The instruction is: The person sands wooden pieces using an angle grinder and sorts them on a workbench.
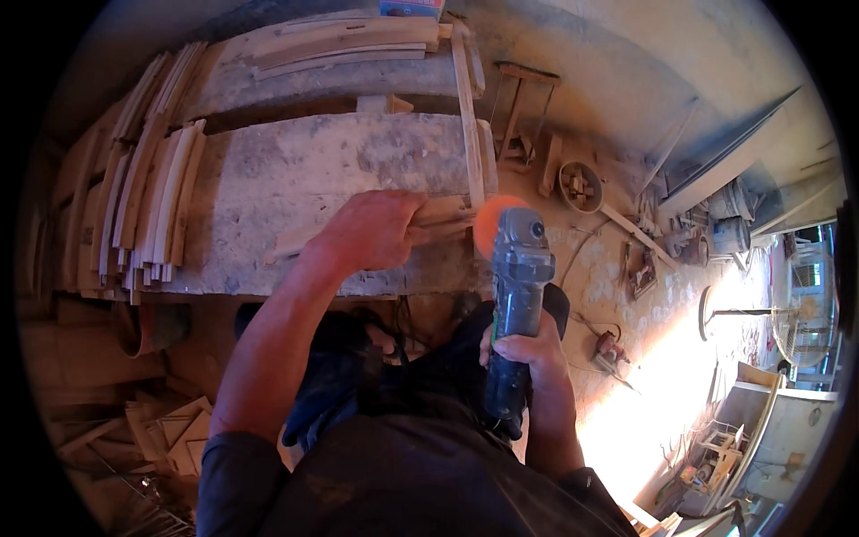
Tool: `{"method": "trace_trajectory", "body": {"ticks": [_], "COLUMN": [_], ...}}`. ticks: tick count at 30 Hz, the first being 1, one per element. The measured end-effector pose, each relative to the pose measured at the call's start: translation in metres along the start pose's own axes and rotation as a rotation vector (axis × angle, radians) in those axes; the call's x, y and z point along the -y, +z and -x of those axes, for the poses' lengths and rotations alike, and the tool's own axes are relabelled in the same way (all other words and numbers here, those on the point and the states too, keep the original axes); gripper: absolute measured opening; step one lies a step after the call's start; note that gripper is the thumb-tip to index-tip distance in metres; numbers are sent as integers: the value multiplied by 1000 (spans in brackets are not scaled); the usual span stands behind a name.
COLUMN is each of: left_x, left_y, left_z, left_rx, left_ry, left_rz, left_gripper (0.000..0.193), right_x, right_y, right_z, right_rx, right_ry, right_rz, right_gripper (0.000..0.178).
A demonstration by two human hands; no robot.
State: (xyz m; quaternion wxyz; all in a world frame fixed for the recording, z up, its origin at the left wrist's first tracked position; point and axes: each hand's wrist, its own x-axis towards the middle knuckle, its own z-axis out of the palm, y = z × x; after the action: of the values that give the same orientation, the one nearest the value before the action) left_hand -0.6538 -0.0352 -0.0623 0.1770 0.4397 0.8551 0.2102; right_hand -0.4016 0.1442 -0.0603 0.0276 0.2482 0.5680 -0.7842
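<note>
My right hand (539, 347) is wrapped round the dark body of an angle grinder (516, 295), held upright in the picture at the bench's right end. Its orange disc (488, 224), blurred at the rim, meets or nearly meets the end of a short wooden strip (443, 213). With closed fingers, my left hand (380, 231) grips this strip against the worn bench top (295, 170). The strip's other end shows left of my wrist. Beyond it, a long narrow batten (467, 116) lies across the bench's right end.
Stacked wooden slats (148, 201) cover the bench's left end, and more boards (349, 40) lie at its far side. On the floor to the right stand a bucket of wood offcuts (582, 186) and a red power tool (611, 351). Scrap wood (179, 434) lies at lower left.
</note>
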Motion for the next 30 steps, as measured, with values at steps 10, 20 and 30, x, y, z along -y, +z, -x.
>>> {"method": "trace_trajectory", "body": {"ticks": [10,20,30], "left_x": [10,4,7], "left_y": [13,22,18], "left_z": [16,14,11], "left_rx": [-230,-192,-132], "left_ry": [72,161,129], "left_rz": [-115,-39,-3], "left_gripper": [58,59,61], "right_x": [-7,-5,-8], "right_y": [-22,-17,-31], "right_z": [3,-26,-27], "right_rx": [-18,54,60], "right_ry": [-100,-90,-72], "right_rz": [-35,18,18], "right_gripper": [58,53,54]}}
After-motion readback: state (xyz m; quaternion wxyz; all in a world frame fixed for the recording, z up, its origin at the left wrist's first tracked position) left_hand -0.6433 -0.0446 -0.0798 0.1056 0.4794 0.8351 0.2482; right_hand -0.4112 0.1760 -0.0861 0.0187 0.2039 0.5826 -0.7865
